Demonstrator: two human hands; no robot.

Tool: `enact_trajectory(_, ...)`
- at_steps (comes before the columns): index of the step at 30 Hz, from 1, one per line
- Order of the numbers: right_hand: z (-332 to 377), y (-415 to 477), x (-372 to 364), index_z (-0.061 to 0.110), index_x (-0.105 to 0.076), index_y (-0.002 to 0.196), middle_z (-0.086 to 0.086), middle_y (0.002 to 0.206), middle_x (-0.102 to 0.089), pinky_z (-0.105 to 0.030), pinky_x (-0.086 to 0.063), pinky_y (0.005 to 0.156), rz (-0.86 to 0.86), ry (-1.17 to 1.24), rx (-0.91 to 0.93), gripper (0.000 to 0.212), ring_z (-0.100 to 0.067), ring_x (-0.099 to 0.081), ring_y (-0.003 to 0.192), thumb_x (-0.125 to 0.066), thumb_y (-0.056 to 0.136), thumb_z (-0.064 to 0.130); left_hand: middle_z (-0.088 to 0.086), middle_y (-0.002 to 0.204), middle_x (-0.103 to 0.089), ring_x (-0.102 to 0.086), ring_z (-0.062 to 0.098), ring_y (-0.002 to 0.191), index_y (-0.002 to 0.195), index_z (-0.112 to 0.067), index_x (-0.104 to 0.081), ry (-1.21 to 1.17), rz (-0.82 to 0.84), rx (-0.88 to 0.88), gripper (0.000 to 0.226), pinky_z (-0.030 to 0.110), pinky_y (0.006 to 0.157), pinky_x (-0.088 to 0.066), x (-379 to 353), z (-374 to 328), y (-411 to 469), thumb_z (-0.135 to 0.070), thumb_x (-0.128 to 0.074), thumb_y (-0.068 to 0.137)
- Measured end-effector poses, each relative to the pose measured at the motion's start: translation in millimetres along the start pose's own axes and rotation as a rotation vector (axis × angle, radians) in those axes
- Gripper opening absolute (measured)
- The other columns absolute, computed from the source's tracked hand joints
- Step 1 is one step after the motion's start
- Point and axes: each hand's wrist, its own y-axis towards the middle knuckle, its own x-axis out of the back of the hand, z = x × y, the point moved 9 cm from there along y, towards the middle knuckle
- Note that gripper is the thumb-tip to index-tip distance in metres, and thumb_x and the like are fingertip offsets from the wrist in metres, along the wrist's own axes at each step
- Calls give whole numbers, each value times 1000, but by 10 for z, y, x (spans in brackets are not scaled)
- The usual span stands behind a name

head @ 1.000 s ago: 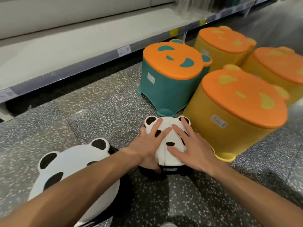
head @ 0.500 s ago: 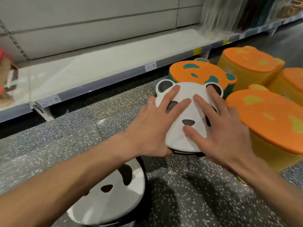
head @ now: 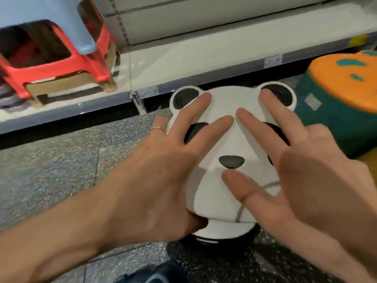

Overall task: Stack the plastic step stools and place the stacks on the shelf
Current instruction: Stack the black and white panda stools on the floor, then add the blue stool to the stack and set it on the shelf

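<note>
- Left hand [head: 155, 176] and right hand [head: 318, 180] press splayed fingers [head: 216, 127] flat on the panda stool [head: 222, 144], thumbs hooked at its near rim, gripping it above the floor [head: 51, 160].
- Shelf [head: 183, 58] just beyond; one orange-topped teal stool [head: 336, 103] to the right.
- One red stool [head: 53, 64] on the shelf, left.

Both hands [head: 234, 176] gripping panda stool [head: 226, 137]

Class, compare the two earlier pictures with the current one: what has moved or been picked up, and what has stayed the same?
The panda stool has been lifted from the floor beside the yellow stools and carried left, toward the shelf; it now sits over a second white rim. The yellow stools have left the view. Unchanged: the left hand and right hand stay spread on its top, and the teal stool stands on the floor.
</note>
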Motion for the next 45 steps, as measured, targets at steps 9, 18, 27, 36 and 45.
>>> enact_trajectory(9, 140, -315, -1220, 41, 21, 159, 6, 169, 30, -43, -60, 81, 454, -63, 30, 83, -35, -34, 136, -1, 90, 81, -10, 169, 24, -24, 43, 150, 157, -43, 19, -38, 388, -26, 131, 56, 121, -33, -894, 104, -275, -57, -82, 75)
enact_trajectory(18, 14, -321, -1598, 22, -36, 159, -12, 166, -34, -73, -48, 94, 432, -188, 89, 77, -59, -54, 122, -24, 100, 71, 0, 160, 50, 13, 59, 153, 153, -36, 37, 11, 558, 48, 137, 64, 123, -23, -1455, 152, -311, -42, -78, 78)
enact_trajectory(27, 372, -365, -1448, 14, -11, 165, -12, 173, -2, -66, -21, 120, 623, -378, 539, 87, -41, -16, 156, -26, 98, 67, -1, 158, 52, 23, 41, 157, 153, -36, 39, 73, 602, -61, 114, 59, 129, -1, -1425, 299, -673, -68, -54, 95)
enact_trajectory(36, 1484, -628, -1508, 18, 15, 160, -14, 169, 25, -54, -29, 120, 644, -137, 898, 93, -40, -18, 153, -41, 98, 61, 8, 165, 40, 11, 46, 159, 156, -26, 33, 278, 717, -44, 108, 58, 131, -7, -1120, 836, -1397, -76, -42, 96)
enact_trajectory(45, 1727, -1468, -2052, 38, 37, 150, 4, 159, 48, -51, -38, 105, 900, -36, 959, 92, -40, -39, 132, -28, 96, 73, -5, 152, 60, 4, 45, 159, 143, -44, 50, 65, 784, 204, 119, 62, 117, -39, -1518, 836, -2580, -88, -44, 85)
